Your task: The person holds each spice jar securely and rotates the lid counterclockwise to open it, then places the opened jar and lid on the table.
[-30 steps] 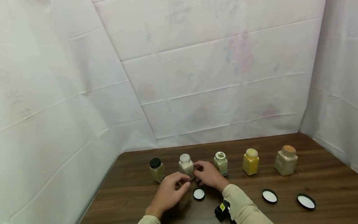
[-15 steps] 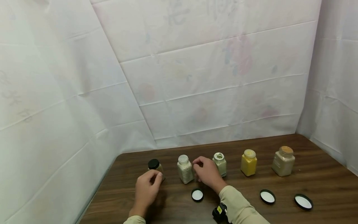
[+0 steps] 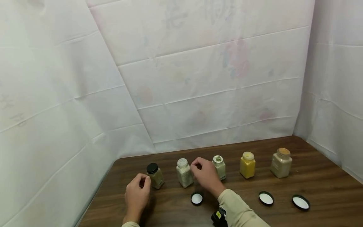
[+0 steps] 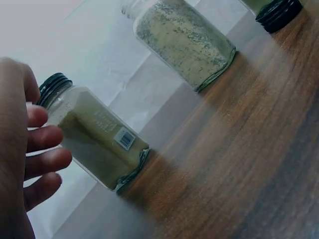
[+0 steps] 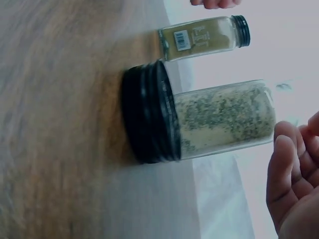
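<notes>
My left hand [image 3: 137, 192] is beside the capped jar [image 3: 156, 179], its fingers loosely bent and holding nothing. That jar stands upright with a black lid [image 3: 152, 168] on and tan powder inside. In the left wrist view its barcode label [image 4: 124, 138] shows, and the fingertips overlap the jar's near side. To its right stands a lidless jar of speckled herb seasoning [image 3: 185, 176] with a white shaker top. My right hand [image 3: 207, 176] hovers just right of it, fingers loosely curled around nothing, partly covering a lidless pale-green jar [image 3: 220, 168].
Farther right stand a yellow powder jar [image 3: 247, 167] and a larger beige jar [image 3: 280, 165] with an orange-dusted top. Black lids lie white side up nearer me: one lid [image 3: 196, 198] before the herb jar, a second [image 3: 266, 198] and a third [image 3: 301, 202] at right.
My left hand has moved left from the herb seasoning jar to the capped jar. The right hand has stayed by the herb jar, drawing slightly up and off its side.
</notes>
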### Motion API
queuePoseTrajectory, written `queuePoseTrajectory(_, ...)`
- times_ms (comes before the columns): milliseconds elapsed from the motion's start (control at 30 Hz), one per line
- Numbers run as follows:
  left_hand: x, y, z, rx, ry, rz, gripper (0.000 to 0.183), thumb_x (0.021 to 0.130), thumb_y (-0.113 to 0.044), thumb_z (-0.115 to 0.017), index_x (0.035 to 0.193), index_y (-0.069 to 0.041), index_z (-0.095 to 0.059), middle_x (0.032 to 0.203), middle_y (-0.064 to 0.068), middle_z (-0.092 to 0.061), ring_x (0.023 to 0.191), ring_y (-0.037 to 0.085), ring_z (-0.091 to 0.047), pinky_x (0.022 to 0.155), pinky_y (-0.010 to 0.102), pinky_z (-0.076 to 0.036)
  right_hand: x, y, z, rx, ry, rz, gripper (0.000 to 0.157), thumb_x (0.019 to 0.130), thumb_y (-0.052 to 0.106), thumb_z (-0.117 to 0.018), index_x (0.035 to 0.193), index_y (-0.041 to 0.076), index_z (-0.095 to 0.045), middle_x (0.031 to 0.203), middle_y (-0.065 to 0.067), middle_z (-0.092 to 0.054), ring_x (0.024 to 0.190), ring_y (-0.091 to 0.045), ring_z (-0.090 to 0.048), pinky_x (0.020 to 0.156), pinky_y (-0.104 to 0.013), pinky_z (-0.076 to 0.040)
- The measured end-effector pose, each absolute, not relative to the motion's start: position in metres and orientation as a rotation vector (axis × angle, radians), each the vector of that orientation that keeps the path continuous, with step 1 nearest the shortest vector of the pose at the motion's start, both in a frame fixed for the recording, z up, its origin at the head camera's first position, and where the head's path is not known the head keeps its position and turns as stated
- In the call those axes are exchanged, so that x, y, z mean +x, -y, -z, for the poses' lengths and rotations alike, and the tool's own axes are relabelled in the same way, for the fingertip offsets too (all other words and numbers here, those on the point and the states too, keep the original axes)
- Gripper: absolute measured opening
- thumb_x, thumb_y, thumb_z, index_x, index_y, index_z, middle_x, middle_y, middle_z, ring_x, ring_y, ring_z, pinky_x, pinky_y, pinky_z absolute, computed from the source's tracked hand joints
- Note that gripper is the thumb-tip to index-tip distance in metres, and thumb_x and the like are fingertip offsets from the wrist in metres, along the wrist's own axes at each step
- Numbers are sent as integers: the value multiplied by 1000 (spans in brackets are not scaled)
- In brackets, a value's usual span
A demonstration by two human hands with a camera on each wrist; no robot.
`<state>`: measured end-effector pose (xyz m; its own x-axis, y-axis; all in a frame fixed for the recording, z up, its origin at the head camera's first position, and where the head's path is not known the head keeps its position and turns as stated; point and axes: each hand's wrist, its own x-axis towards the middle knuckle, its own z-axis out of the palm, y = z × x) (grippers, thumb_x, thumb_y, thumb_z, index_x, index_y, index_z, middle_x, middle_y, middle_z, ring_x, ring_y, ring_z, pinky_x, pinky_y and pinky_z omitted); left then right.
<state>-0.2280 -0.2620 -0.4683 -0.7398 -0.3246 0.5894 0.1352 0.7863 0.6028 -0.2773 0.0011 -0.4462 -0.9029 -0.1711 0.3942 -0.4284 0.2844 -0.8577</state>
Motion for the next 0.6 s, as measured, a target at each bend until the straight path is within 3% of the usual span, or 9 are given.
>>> queuePoseTrajectory(200, -232, 262, 471, 260, 2306, 829, 7, 85, -27, -61, 89, -21, -59, 78, -8, -60, 69, 9, -55, 58, 33, -41, -270, 1, 438, 634, 2302, -1639, 13, 89, 21, -58, 78, 17, -64, 70, 2, -61, 56, -12, -59, 53, -29, -49)
queuePoseTrajectory(400, -233, 265, 473, 271, 2383, 910, 28, 87, -29, -60, 112, -19, -56, 99, -7, -59, 83, 10, -58, 69, 36, -44, -260, 9, 432, 750, 2278, -1629, 14, 90, 17, -58, 77, 16, -63, 64, 5, -56, 54, -10, -54, 50, -27, -46)
queuePoseTrajectory(600, -233, 269, 478, 218, 2535, 924, 45, 89, -40, -57, 129, -20, -49, 115, -2, -57, 100, 16, -56, 80, 48, -43, -250, 22, 432, 846, 2269, -1597, 14, 92, 20, -58, 79, 20, -64, 62, 9, -54, 53, -8, -49, 49, -25, -42)
